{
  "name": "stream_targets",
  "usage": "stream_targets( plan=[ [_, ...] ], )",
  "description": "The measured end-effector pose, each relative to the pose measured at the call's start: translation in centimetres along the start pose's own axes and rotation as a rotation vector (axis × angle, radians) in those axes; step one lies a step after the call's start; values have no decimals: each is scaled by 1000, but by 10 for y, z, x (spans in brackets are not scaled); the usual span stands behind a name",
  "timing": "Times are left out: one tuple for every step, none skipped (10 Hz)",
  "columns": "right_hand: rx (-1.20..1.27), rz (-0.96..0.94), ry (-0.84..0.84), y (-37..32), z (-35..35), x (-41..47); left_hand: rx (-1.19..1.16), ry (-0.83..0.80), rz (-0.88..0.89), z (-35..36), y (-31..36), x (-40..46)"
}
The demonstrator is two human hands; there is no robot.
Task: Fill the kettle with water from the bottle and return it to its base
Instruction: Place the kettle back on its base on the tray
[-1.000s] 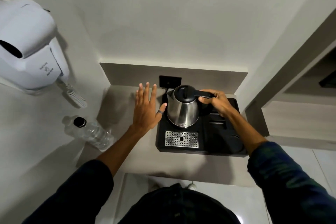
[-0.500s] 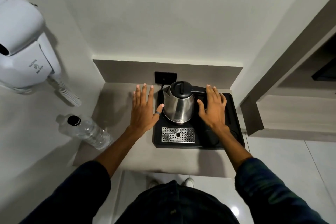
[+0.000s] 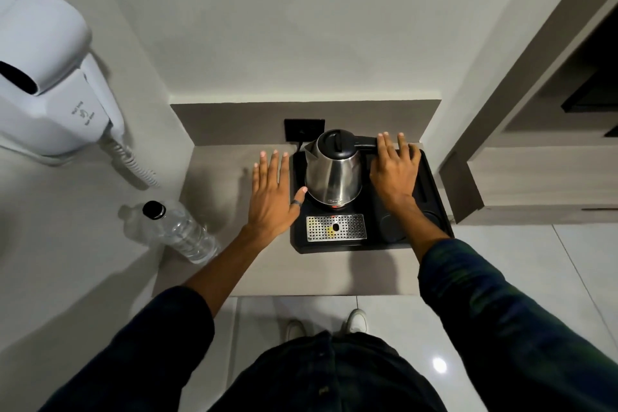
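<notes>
head cam: kettle [image 3: 333, 174] upright, handle pointing right.

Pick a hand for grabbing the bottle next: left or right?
Left. The left hand lies open on the counter beside the bottle; the right hand is past the kettle, over the tray.

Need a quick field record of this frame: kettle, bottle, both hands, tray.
kettle: steel kettle upright on its base, lid shut, red light at its foot
bottle: clear water bottle capped, standing at the counter's left edge
left hand: left hand open, flat, beside the kettle, thumb near its body
right hand: right hand open, over the tray, fingers by the handle
tray: black tray with metal drip grate
</notes>
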State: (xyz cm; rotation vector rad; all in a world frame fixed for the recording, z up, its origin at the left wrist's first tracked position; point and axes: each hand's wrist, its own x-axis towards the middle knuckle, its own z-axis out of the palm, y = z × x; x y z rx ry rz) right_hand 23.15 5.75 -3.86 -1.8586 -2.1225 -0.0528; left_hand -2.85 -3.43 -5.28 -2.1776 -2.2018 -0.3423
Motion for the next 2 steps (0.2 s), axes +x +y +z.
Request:
stream_targets(
  plan=[
    [33, 42, -38, -3, -1, -3, 19, 0, 37, 1, -3, -2],
    [126, 65, 13, -12, -6, -18, 9, 32, 43, -6, -1, -2]
  ],
)
